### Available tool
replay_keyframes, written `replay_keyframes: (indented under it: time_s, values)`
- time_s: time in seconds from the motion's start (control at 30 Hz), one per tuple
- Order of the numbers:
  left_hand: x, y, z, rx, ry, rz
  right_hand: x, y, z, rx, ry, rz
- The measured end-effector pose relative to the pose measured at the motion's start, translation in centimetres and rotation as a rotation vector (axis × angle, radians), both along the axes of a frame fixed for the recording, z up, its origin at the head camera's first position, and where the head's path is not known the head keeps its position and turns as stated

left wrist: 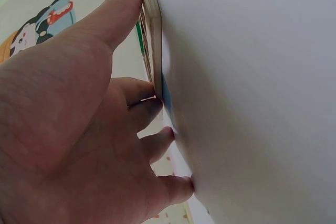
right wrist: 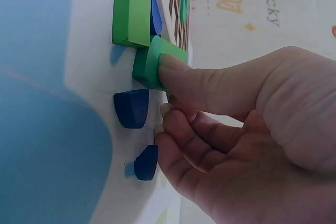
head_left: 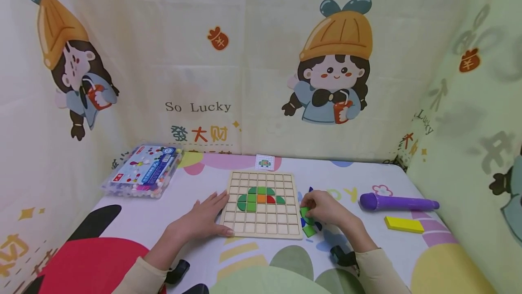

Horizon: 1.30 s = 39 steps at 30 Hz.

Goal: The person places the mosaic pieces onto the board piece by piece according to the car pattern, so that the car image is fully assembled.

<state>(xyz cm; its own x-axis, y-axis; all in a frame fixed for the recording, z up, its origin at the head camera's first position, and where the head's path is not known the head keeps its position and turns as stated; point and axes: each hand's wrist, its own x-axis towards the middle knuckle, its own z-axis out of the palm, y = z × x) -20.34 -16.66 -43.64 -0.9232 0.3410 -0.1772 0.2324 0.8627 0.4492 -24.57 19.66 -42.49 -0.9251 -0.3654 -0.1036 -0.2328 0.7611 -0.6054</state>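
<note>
Between my right thumb and fingertips [right wrist: 170, 72]: one small green block [right wrist: 152, 66], pinched at its top edge by the right hand [head_left: 326, 208], lying on the table cover [head_left: 367, 180] just right of the wooden grid board [head_left: 263, 203], beside a larger green piece [right wrist: 131, 9] and two blue pieces [right wrist: 131, 107]. I judge it light, rigid and smooth-painted, best taken by opposite flat sides. Left hand [head_left: 205, 217]: fingers straight, flat on the cover against the board's left edge, steadying it.
</note>
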Motion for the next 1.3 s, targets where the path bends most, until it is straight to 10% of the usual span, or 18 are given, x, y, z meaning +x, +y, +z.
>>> replay_keyframes:
  time_s: [1.3]
  values:
    - [0.0,0.0,0.1,0.007,0.002,0.004,-0.9,-5.5,-0.2,-0.119,0.173,0.08]
